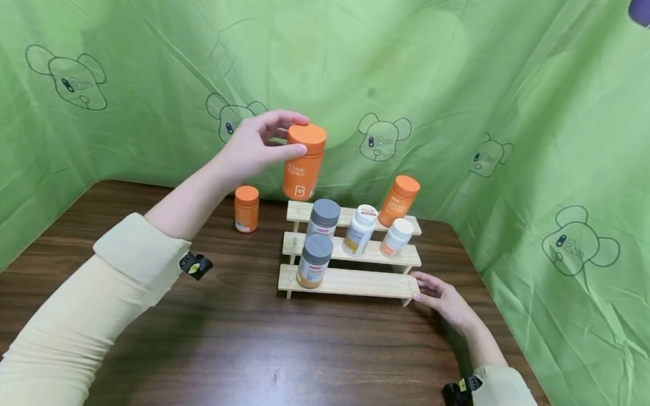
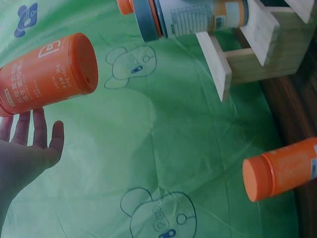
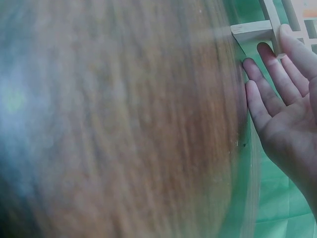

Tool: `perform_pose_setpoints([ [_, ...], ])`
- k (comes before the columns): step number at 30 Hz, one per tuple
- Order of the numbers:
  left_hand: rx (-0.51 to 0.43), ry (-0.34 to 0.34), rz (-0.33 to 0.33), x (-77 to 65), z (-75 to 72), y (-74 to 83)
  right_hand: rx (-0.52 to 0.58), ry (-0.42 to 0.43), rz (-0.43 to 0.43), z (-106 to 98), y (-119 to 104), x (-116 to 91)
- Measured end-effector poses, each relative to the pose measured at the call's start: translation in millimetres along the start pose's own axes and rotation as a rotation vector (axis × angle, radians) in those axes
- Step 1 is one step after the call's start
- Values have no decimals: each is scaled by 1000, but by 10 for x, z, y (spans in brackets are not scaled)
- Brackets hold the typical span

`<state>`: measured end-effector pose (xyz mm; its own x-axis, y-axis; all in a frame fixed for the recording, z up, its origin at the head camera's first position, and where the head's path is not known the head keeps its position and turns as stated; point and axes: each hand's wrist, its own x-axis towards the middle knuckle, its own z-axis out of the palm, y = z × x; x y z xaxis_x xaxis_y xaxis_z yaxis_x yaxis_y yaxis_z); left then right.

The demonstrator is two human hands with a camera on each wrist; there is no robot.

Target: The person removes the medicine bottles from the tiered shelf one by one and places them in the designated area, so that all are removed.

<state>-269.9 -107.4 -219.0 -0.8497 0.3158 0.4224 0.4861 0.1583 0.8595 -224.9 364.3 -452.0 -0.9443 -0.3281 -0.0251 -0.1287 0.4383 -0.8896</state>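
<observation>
My left hand (image 1: 256,143) holds an orange bottle (image 1: 302,174) by its lid, thumb in front and fingers behind. The bottle hangs upright just above the left end of the top tier of a three-tier wooden rack (image 1: 370,283). In the left wrist view, the same orange bottle (image 2: 49,74) is at the upper left. My right hand (image 1: 447,303) grips the right end of the rack's lowest tier between thumb and fingers. The right wrist view shows that hand (image 3: 287,104) at the wooden rack end (image 3: 252,30).
A grey-lidded jar (image 1: 314,261) stands on the lowest tier. The middle tier bears another grey-lidded jar (image 1: 325,214), a white bottle (image 1: 359,231) and a smaller white bottle (image 1: 396,238). An orange bottle (image 1: 399,201) stands top right. Another orange bottle (image 1: 246,210) stands on the table (image 1: 270,361), left.
</observation>
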Motion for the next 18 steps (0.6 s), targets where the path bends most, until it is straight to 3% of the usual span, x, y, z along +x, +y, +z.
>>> perform_pose_setpoints([
  [18,-72,38,-1,-216,-381,-148,-13,9,7,20,9,-16],
])
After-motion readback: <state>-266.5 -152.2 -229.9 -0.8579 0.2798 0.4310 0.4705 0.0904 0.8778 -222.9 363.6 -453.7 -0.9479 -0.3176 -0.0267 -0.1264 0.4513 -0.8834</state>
